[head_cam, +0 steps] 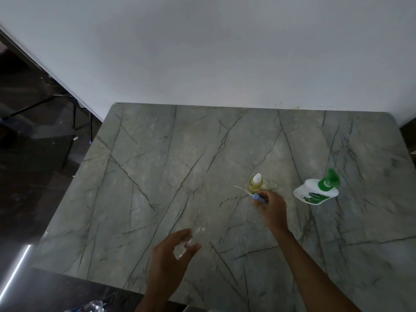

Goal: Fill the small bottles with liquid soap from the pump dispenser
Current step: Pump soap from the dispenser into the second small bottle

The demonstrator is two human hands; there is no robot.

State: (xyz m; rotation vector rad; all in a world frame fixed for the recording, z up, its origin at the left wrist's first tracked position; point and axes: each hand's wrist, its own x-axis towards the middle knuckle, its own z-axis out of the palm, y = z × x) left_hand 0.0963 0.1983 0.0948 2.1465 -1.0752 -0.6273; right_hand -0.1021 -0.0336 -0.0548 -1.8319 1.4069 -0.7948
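My left hand (171, 251) holds a small clear empty bottle (188, 243) between thumb and fingers, low over the table's near middle. Farther right, my right hand (271, 204) pinches a blue spray cap (258, 197) whose thin white dip tube (242, 190) points left. Just behind it stands a small bottle of yellow liquid (256, 184) with a white nozzle top. The white soap dispenser with a green pump (316, 191) stands at the right.
Everything rests on a grey-green marble table (157, 176) set against a white wall (202, 52). Dark floor and a black chair frame (45, 109) lie to the left. Crumpled clear plastic (94, 306) shows at the bottom edge.
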